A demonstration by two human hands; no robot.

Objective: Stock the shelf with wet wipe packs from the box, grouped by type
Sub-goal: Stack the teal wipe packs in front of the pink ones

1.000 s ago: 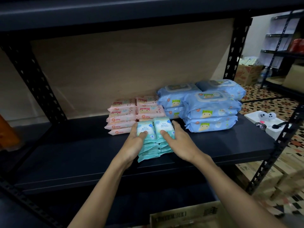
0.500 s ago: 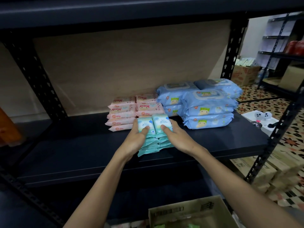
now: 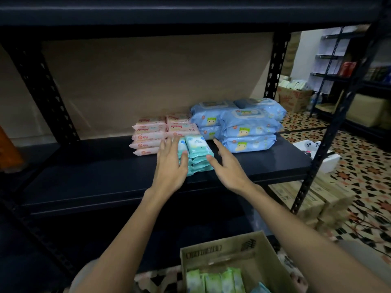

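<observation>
Both hands, left hand (image 3: 169, 166) and right hand (image 3: 229, 168), are released beside the teal packs (image 3: 197, 157) near the shelf (image 3: 105, 176) edge; the box (image 3: 228, 261) holds green packs (image 3: 213, 281).

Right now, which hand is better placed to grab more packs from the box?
Probably the right hand: the box sits low and right of centre, under the right forearm. The left hand hovers open farther left, in front of the teal packs.

patterned floor tiles (image 3: 359, 157), white box (image 3: 330, 163)
</observation>
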